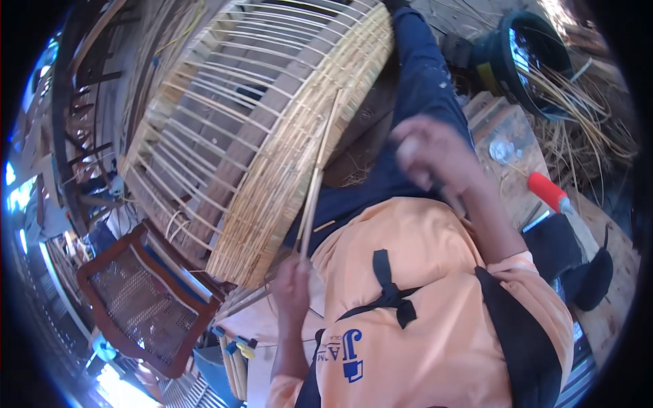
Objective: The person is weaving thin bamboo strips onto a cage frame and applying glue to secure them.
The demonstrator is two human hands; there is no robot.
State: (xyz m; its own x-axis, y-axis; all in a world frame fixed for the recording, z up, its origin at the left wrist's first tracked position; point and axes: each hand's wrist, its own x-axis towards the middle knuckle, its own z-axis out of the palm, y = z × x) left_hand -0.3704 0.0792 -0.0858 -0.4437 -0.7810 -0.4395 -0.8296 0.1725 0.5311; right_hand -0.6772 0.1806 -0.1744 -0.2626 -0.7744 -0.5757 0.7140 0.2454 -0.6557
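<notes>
A large woven cane frame (289,146), with thin ribs crossing its open middle, leans across my lap and stretches away to the upper left. Its near side is tightly woven in straw-coloured strands. Beside that edge, my left hand (291,282) is closed around a bundle of long cane strands (315,194), which run up along the weave. My right hand (432,153) is raised above my right thigh, apart from the frame. Motion smears its fingers, so whether they hold anything is hidden.
A dark bucket (534,64) with loose cane strips stands at the upper right. Near it, a red-handled tool (547,192) and a clear round item (502,151) lie on wooden boards (524,129). A brown chair with a mesh panel (146,299) is at the lower left.
</notes>
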